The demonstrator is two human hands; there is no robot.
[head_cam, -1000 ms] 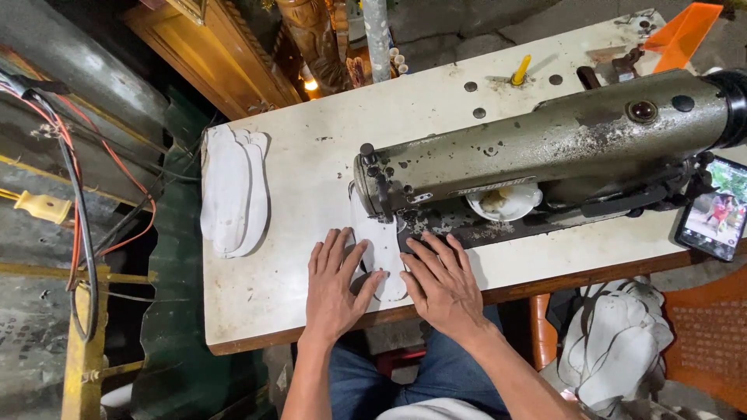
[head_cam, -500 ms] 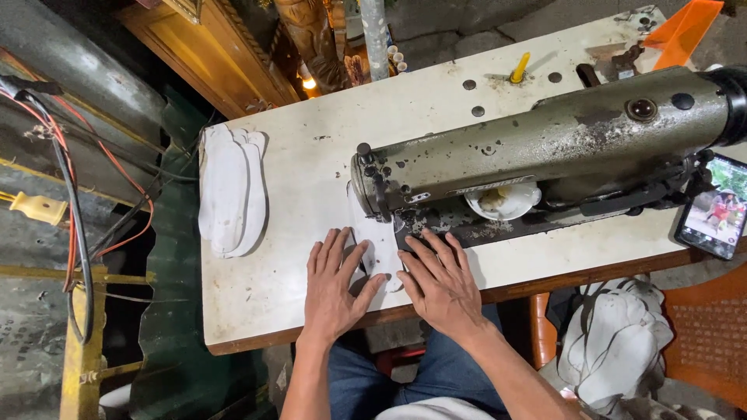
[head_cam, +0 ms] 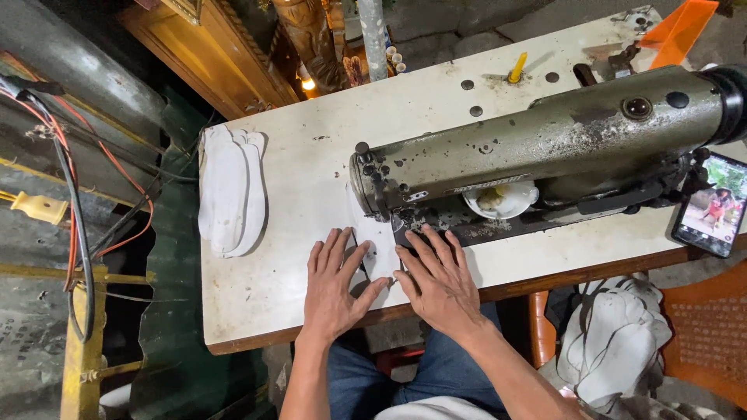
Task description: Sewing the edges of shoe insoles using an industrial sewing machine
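My left hand (head_cam: 334, 284) lies flat with fingers spread on a white sole-shaped piece (head_cam: 377, 241) on the white table (head_cam: 264, 288). My right hand (head_cam: 440, 276) presses flat on the same piece just right of it, fingertips beside the needle area of the olive-green sewing machine (head_cam: 545, 148). The white piece runs under the machine's head. Neither hand grips anything.
A stack of white sole-shaped pieces (head_cam: 229, 190) lies at the table's left end. A small white bowl (head_cam: 502, 201) sits under the machine arm. A phone (head_cam: 712, 204) leans at the right edge. More white pieces (head_cam: 615, 342) pile beside an orange chair (head_cam: 712, 334). Cables (head_cam: 74, 194) hang left.
Both hands have stayed flat on the white piece, shifting only slightly; the view has barely drifted.
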